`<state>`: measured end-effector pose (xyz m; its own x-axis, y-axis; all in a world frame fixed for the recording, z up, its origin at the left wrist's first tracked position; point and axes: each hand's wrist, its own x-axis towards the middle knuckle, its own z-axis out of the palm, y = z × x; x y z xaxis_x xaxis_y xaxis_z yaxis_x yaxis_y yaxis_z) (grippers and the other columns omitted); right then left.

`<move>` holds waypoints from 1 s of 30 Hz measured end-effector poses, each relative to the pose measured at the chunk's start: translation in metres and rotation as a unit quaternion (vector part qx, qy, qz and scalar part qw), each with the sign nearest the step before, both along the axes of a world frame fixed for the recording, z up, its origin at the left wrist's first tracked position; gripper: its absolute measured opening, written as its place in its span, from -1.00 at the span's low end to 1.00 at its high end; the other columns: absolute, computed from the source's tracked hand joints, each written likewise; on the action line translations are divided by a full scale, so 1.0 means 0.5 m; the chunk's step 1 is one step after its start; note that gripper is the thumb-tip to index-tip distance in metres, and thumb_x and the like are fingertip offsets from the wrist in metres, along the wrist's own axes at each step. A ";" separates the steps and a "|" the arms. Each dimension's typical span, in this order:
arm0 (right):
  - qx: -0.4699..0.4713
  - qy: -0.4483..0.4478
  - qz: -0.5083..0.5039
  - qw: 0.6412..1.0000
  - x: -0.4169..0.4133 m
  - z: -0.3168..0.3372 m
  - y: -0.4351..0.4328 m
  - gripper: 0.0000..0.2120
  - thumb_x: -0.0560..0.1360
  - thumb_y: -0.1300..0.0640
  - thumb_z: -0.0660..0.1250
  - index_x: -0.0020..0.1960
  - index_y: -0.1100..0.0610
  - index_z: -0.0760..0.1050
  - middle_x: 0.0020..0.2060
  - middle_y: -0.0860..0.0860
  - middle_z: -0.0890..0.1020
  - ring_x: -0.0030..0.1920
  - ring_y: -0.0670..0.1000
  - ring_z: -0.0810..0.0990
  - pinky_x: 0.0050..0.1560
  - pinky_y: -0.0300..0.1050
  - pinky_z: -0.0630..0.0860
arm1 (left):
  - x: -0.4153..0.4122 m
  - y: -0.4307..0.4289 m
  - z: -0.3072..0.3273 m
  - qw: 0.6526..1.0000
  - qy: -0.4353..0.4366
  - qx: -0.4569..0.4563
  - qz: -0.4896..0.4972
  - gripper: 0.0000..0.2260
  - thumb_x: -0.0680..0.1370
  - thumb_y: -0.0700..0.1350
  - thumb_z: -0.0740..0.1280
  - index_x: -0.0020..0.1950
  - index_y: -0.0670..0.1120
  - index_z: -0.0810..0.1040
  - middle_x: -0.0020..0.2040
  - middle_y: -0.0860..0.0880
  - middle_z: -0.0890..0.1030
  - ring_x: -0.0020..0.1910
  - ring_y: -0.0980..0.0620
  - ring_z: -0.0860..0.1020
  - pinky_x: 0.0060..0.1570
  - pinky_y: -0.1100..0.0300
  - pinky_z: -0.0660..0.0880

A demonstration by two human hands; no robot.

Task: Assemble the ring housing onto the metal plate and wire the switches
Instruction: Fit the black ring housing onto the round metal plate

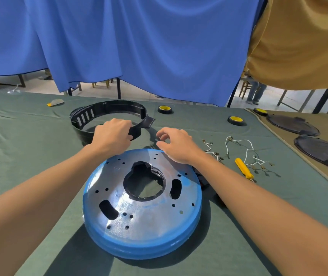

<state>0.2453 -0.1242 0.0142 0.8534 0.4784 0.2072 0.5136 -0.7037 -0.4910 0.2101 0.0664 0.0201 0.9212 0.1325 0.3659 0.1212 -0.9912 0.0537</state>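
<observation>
Plastic, black and slotted along its left wall, made up the ring housing (117, 105), which lay on the counter (29, 146) just beyond the metal plate (149, 216). Its near rim was hidden under the left hand (113, 136), whose fingers curled over that rim and gripped it beside a projecting tab. The right hand (176, 145) hovered at the plate's far edge with thumb and forefinger bent toward each other; whether they pinched anything could not be told. The plate sat domed side up nearest the person, shiny silver with a blue rim, a large central opening, two curved slots and many small holes. A dark object (204, 185) by its right edge was mostly covered by the right forearm. Farther right lay white wires (227, 147) with terminals and a yellow screwdriver (243, 169); three tape rolls (165, 109) stood behind.
</observation>
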 end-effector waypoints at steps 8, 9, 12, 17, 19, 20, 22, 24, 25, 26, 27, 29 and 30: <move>0.238 0.030 -0.085 0.967 -0.009 0.043 -0.045 -0.78 0.54 0.23 0.20 0.13 0.10 0.53 0.02 0.00 0.62 0.07 0.05 0.54 0.02 -0.11 0.44 | -0.029 -0.085 0.087 0.991 -0.064 0.001 -0.114 -0.91 0.59 -0.11 0.30 -0.04 -0.10 0.42 -0.09 -0.03 0.55 -0.02 -0.18 0.53 -0.19 0.09 0.23; 0.272 0.033 -0.106 0.956 -0.008 0.048 -0.055 -0.77 0.53 0.27 0.17 0.07 0.08 0.53 -0.01 -0.01 0.62 0.03 0.05 0.54 -0.05 -0.14 0.41 | -0.034 -0.095 0.097 0.989 -0.067 -0.024 -0.130 -0.90 0.59 -0.13 0.31 -0.07 -0.08 0.40 -0.13 -0.01 0.52 -0.04 -0.17 0.51 -0.14 0.09 0.21; 0.343 0.043 -0.146 0.927 -0.008 0.062 -0.085 -0.70 0.48 0.36 0.10 -0.09 0.02 0.50 -0.11 -0.05 0.62 -0.07 0.01 0.54 -0.18 -0.16 0.40 | -0.049 -0.128 0.122 0.974 -0.066 -0.142 -0.163 -0.85 0.58 -0.18 0.33 -0.07 -0.03 0.37 -0.19 -0.01 0.48 -0.12 -0.14 0.44 -0.12 0.09 0.24; 0.383 0.033 -0.149 0.911 -0.016 0.075 -0.128 -0.76 0.54 0.35 0.14 0.00 0.07 0.48 -0.06 0.03 0.55 -0.09 0.05 0.51 -0.09 -0.04 0.50 | -0.061 -0.166 0.159 0.908 -0.104 -0.352 -0.202 -0.98 0.58 -0.18 0.33 -0.03 -0.10 0.52 -0.18 -0.08 0.55 -0.26 -0.04 0.50 -0.29 0.19 0.46; 0.376 0.036 -0.142 0.915 -0.017 0.078 -0.144 -0.82 0.58 0.31 0.14 0.05 0.07 0.43 -0.03 0.06 0.53 -0.06 0.07 0.49 0.06 0.06 0.47 | -0.065 -0.171 0.171 0.852 -0.099 -0.470 -0.207 -0.89 0.60 -0.18 0.32 0.04 -0.23 0.52 -0.20 -0.10 0.61 -0.25 -0.04 0.57 -0.24 0.11 0.53; 0.376 0.044 -0.143 0.914 -0.017 0.079 -0.150 -0.85 0.60 0.28 0.14 0.06 0.09 0.41 -0.04 0.06 0.52 -0.10 0.05 0.48 0.04 0.06 0.46 | -0.065 -0.172 0.173 0.818 -0.089 -0.525 -0.216 -0.88 0.60 -0.20 0.32 0.00 -0.27 0.52 -0.26 -0.06 0.62 -0.27 -0.01 0.60 -0.26 0.15 0.55; 0.366 0.073 -0.159 0.914 -0.018 0.085 -0.159 -0.86 0.64 0.16 0.10 0.13 0.11 0.41 -0.12 0.01 0.50 -0.22 -0.01 0.45 -0.07 0.00 0.41 | -0.069 -0.174 0.173 0.752 -0.064 -0.611 -0.237 -0.88 0.61 -0.23 0.30 -0.08 -0.27 0.53 -0.35 -0.01 0.63 -0.33 0.04 0.64 -0.32 0.24 0.54; 0.344 0.097 -0.177 0.917 -0.017 0.086 -0.167 -0.81 0.65 0.10 0.08 0.20 0.11 0.38 -0.20 -0.02 0.46 -0.27 -0.04 0.41 -0.11 -0.04 0.37 | -0.073 -0.173 0.170 0.704 -0.035 -0.660 -0.261 -0.85 0.62 -0.25 0.28 -0.12 -0.25 0.56 -0.33 -0.04 0.64 -0.32 0.02 0.66 -0.30 0.23 0.56; 0.335 0.104 -0.182 0.919 -0.017 0.084 -0.170 -0.79 0.65 0.09 0.08 0.24 0.11 0.36 -0.22 -0.03 0.45 -0.28 -0.05 0.40 -0.09 -0.03 0.36 | -0.075 -0.174 0.169 0.684 -0.025 -0.677 -0.271 -0.84 0.62 -0.25 0.26 -0.11 -0.26 0.57 -0.31 -0.07 0.65 -0.30 0.00 0.67 -0.29 0.21 0.57; 0.329 0.110 -0.187 0.919 -0.017 0.082 -0.173 -0.77 0.66 0.09 0.07 0.27 0.11 0.33 -0.22 -0.04 0.44 -0.27 -0.07 0.40 -0.07 -0.03 0.36 | -0.076 -0.174 0.168 0.666 -0.020 -0.692 -0.277 -0.84 0.62 -0.25 0.25 -0.10 -0.26 0.57 -0.28 -0.09 0.64 -0.29 -0.02 0.67 -0.29 0.19 0.58; 0.330 0.114 -0.190 0.918 -0.018 0.079 -0.176 -0.74 0.66 0.09 0.06 0.31 0.12 0.30 -0.21 -0.04 0.45 -0.27 -0.08 0.40 -0.05 -0.04 0.35 | -0.077 -0.172 0.168 0.644 -0.018 -0.711 -0.281 -0.84 0.63 -0.25 0.25 -0.08 -0.26 0.57 -0.26 -0.11 0.62 -0.29 -0.04 0.67 -0.29 0.17 0.58; 0.346 0.124 -0.190 0.910 -0.018 0.073 -0.180 -0.67 0.66 0.12 0.05 0.41 0.13 0.23 -0.12 0.01 0.50 -0.23 -0.05 0.43 -0.04 -0.05 0.35 | -0.080 -0.171 0.172 0.599 -0.020 -0.746 -0.291 -0.84 0.63 -0.25 0.23 -0.08 -0.25 0.56 -0.21 -0.14 0.57 -0.29 -0.06 0.65 -0.29 0.14 0.59; 0.349 0.127 -0.192 0.908 -0.018 0.071 -0.182 -0.63 0.66 0.11 0.05 0.45 0.14 0.20 -0.01 0.07 0.53 -0.14 0.00 0.47 0.00 -0.04 0.36 | -0.082 -0.170 0.176 0.576 -0.021 -0.762 -0.297 -0.84 0.63 -0.25 0.22 -0.09 -0.25 0.55 -0.20 -0.14 0.55 -0.30 -0.06 0.64 -0.29 0.13 0.59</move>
<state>0.2364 -0.2151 0.0495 0.9922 -0.0365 0.1189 0.1042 -0.2780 -0.9549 0.1691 -0.0185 0.1079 0.9639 -0.0049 0.2662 -0.2483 0.3439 0.9056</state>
